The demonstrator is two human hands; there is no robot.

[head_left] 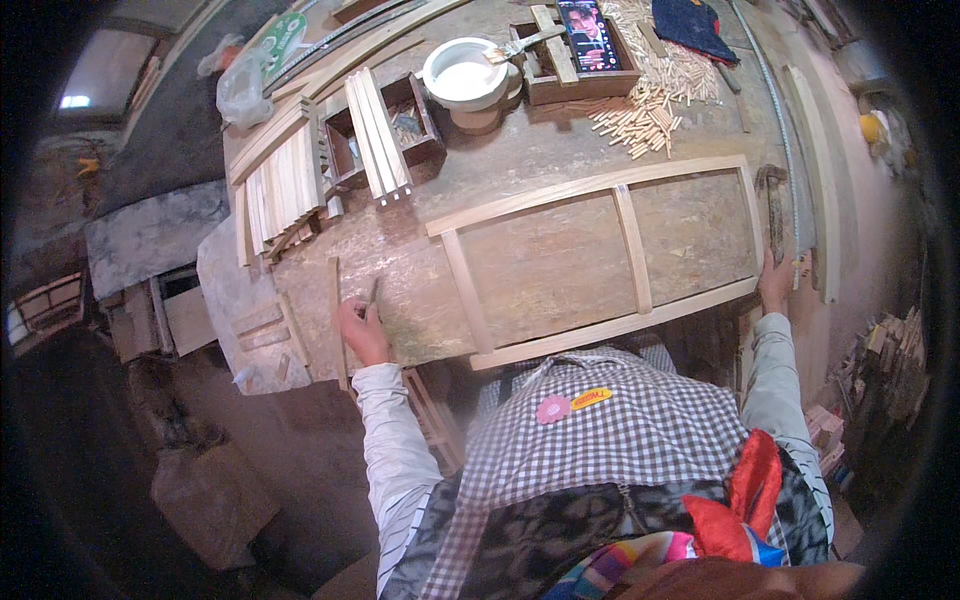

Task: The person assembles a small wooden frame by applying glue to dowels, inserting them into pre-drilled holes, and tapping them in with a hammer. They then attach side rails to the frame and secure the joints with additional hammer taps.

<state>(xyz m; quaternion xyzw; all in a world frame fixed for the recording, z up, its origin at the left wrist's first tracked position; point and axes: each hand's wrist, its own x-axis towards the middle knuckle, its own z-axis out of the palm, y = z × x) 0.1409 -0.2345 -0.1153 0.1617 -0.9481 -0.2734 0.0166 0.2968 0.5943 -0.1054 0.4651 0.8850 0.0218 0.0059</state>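
A ladder-like frame (pixel 632 250) of pale wood, with two long rails and three crosspieces, lies flat on the workbench (pixel 400 250) in front of me. At its right end my right hand (pixel 776 285) is closed around the lower handle of a hammer (pixel 775 210), whose head points away from me. Left of the frame, my left hand (pixel 365 330) pinches a short, thin, dark stick-like piece (pixel 374 290); its exact kind is unclear. Right beside that hand, a narrow wooden strip (pixel 336 300) lies on the bench.
Beyond the frame stand a white pot of white glue (pixel 466 78) with a brush (pixel 525 45) across it, and wooden boxes (pixel 580 90), one bearing a phone (pixel 592 38). Dowels (pixel 640 125) lie heaped at the far right. Stacked wood strips (pixel 275 190) occupy the left.
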